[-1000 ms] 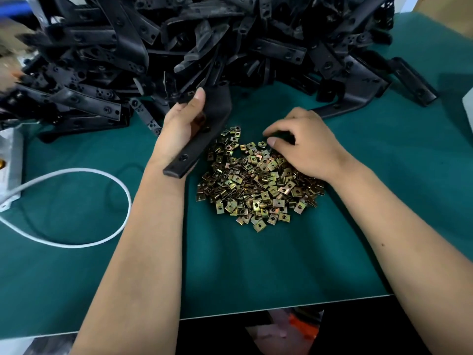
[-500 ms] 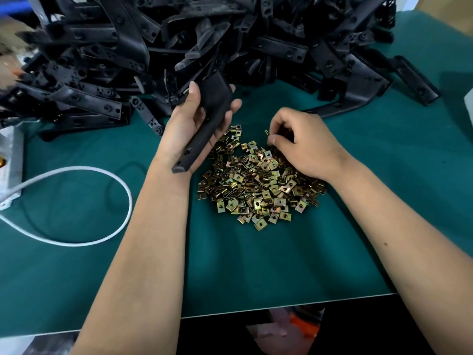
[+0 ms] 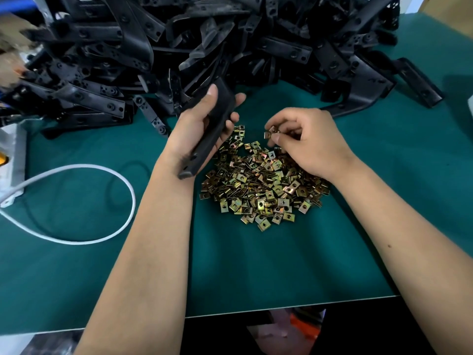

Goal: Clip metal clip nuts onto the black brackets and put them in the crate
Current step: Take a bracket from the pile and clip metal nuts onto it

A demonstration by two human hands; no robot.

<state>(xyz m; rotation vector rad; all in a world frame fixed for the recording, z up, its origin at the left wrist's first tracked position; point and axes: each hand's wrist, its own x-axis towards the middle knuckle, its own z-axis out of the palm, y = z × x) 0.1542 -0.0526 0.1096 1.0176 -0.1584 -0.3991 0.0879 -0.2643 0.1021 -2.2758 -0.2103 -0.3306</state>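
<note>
A long, flat black plastic bracket point(image 3: 213, 129) is gripped in the left hand point(image 3: 202, 124), with the thumb laid across its upper face and the fingers curled round from beneath; its lower end juts out past the wrist. A small brass-coloured metal clip nut point(image 3: 268, 134) is pinched between the thumb and fingertips of the right hand point(image 3: 307, 142), raised just above a loose heap of brass-coloured metal clip nuts point(image 3: 261, 188) spread on the green tabletop point(image 3: 281, 265). The bracket and the pinched nut are held near each other but apart. Behind both hands, a large tangled pile of black brackets point(image 3: 204, 42) is stacked along the far side of the tabletop. A white cable point(image 3: 107, 234) is looped on the left, running to a white box point(image 3: 12, 160) at the left edge.
</note>
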